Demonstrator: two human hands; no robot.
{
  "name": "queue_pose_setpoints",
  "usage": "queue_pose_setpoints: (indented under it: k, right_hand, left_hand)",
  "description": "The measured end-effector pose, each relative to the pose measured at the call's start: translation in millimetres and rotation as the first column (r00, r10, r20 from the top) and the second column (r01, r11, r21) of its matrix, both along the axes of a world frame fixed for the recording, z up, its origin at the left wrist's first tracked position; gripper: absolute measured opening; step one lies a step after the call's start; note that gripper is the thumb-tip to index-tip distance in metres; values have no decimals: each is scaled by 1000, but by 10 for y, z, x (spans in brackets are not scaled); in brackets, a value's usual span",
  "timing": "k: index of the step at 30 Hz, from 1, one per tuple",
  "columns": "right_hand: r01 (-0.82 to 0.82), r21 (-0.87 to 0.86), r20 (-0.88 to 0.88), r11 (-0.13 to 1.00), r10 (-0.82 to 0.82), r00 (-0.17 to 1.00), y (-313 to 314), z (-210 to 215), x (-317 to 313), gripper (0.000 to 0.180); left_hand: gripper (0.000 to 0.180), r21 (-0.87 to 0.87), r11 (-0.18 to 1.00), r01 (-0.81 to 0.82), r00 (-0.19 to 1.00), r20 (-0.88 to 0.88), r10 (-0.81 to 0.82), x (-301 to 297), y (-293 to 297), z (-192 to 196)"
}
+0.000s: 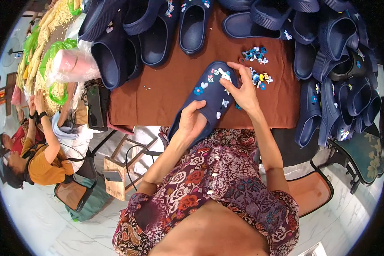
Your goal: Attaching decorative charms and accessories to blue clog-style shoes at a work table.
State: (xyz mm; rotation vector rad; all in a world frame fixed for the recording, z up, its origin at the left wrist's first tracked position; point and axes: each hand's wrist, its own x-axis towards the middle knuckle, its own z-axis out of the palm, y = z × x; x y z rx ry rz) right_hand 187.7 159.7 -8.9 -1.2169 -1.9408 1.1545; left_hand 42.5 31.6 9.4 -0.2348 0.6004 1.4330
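Observation:
A navy blue clog lies tilted over the near edge of the brown-covered table, its toe pointing away from me. My left hand grips it at the foot opening, thumb on top and fingers inside. On its upper sit several shoe charms: a blue flower, white hearts, swirls and a pink bow. With thumb and forefinger, my right hand pinches a white figure-shaped charm near the toe. Right of the toe, loose charms in blue, white and yellow lie in two small piles.
Navy clogs crowd the far left of the table, and more are stacked along the right. A wrapped pink roll stands at the left. Beyond it, people work by a heap of corn. A phone rests on a wooden stool.

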Motion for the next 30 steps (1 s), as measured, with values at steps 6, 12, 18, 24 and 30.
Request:
queue_pose_setpoints:
  k: [6,12,18,24,30]
  right_hand:
    - [65,-46,-16,997,-66,998,-263,70,213,59]
    - [24,56,20,998,-25,999,-520,-20,325,63]
    - [54,-29,-19,998,-54,998,-567,-11,288,61]
    - [78,-45,-50,996,-80,996,-497,-19,303,46]
    - [190,161,80,968,-205,976,-66,-114,377,17]
  left_hand:
    - [52,-58,966,253,844,-475,-250,-29,-130,-43]
    - [46,-212,925,314,578,-731,-364,82,-236,-101]
    - [34,-209,944,255,621,-713,-326,133,-220,-105]
    - [30,-102,984,149,678,-714,-177,195,-236,-147]
    - [29,-82,986,145,661,-734,-158,190,-242,-197]
